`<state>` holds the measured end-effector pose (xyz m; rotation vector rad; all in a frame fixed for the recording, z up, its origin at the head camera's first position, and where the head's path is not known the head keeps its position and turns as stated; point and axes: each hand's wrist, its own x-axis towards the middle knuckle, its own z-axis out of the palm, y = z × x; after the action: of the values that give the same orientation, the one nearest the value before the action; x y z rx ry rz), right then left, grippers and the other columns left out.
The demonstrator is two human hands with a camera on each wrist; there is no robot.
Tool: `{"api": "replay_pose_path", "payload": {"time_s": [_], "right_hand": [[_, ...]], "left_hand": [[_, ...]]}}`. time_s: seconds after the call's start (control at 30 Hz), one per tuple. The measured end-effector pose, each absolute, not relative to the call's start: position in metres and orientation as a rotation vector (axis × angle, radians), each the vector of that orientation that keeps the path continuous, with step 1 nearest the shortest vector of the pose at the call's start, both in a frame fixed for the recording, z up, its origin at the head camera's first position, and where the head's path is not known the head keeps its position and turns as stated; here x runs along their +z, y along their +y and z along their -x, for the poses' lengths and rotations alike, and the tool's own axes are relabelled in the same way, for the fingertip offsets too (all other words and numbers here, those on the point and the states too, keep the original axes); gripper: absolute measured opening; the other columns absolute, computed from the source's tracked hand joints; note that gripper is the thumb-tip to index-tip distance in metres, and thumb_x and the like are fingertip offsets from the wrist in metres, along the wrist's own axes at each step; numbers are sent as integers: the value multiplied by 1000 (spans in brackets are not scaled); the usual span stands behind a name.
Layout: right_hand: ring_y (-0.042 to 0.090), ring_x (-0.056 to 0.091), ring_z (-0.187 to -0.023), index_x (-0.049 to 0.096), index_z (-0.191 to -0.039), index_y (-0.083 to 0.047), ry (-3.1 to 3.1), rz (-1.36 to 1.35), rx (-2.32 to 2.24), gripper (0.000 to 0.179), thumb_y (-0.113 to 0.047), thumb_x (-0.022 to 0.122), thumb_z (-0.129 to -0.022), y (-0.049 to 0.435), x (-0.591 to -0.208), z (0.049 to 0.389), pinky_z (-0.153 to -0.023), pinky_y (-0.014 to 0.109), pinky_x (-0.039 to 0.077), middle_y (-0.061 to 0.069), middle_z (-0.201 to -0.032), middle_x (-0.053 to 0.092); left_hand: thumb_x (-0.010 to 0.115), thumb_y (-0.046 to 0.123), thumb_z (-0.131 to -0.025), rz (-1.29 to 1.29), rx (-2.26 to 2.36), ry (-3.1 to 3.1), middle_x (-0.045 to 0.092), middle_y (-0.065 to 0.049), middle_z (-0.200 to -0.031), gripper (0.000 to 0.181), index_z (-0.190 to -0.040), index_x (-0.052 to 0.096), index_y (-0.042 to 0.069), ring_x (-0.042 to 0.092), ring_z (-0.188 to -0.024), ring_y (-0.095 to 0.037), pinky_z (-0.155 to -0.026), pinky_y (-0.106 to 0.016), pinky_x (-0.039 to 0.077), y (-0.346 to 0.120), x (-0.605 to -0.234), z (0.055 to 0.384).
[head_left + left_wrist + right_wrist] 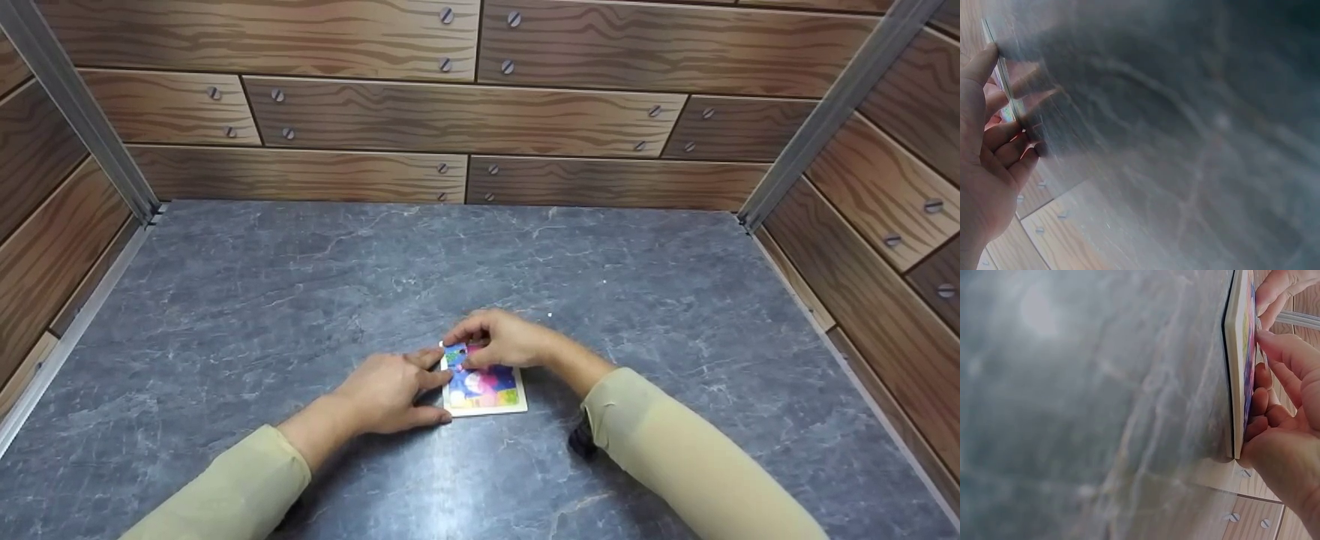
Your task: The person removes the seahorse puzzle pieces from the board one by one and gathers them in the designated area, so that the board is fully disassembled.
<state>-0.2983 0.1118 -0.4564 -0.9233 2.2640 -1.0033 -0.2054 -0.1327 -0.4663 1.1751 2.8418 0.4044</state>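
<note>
A small flat jigsaw puzzle [495, 386], brightly coloured with a pale border, lies on the grey table in the head view. My left hand [386, 394] rests along its left side, fingers spread, thumb at the near left corner. The left wrist view shows these fingertips [992, 52] against the board's edge. Over the far left corner, my right hand [511, 341] has its thumb and forefinger curled around a blue-and-green puzzle piece [453, 355]. In the right wrist view the other right fingers [1259, 402] are bent over the picture. My right fingers partly hide the far edge.
The grey marbled table [337, 277] stretches around the puzzle. Two tiny white specks lie beyond the right hand. Wood-patterned panels [465, 116] enclose the back and sides, with metal posts [832, 112] at the corners. A dark object [581, 439] shows under the right sleeve.
</note>
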Motion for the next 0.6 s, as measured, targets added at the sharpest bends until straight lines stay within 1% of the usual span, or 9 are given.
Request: {"api": "replay_pose_path", "payload": {"time_s": [0.17, 0.27, 0.43, 0.6], "right_hand": [[12, 60, -95, 76, -129, -9, 2238, 902, -1079, 37, -8, 81, -92, 114, -457, 297, -85, 27, 51, 3, -110, 71], [12, 61, -92, 75, -129, -8, 2227, 870, -1118, 37, -10, 81, -92, 115, -458, 298, -83, 27, 51, 3, -107, 72], [12, 62, -98, 75, -130, -8, 2257, 841, -1151, 38, -11, 80, -93, 117, -461, 300, -89, 30, 51, 1, -110, 72], [13, 63, -99, 75, -128, -3, 2253, 869, -1229, 36, -8, 80, -93, 120, -462, 299, -92, 31, 52, 6, -110, 74]], "left_hand": [[70, 54, -100, -1184, 411, 2840, 55, -22, -153, 60, -144, 68, 13, 65, -128, -38, -99, -54, 57, -133, -466, 206], [69, 55, -100, -1169, 413, 2831, 54, -22, -154, 61, -145, 68, 14, 64, -129, -39, -100, -54, 56, -132, -465, 206], [70, 55, -100, -1156, 415, 2823, 53, -22, -155, 61, -145, 67, 14, 64, -130, -39, -101, -54, 56, -132, -465, 206], [71, 55, -99, -1152, 411, 2828, 54, -22, -154, 61, -145, 68, 14, 63, -131, -39, -101, -54, 55, -132, -465, 205]]}}
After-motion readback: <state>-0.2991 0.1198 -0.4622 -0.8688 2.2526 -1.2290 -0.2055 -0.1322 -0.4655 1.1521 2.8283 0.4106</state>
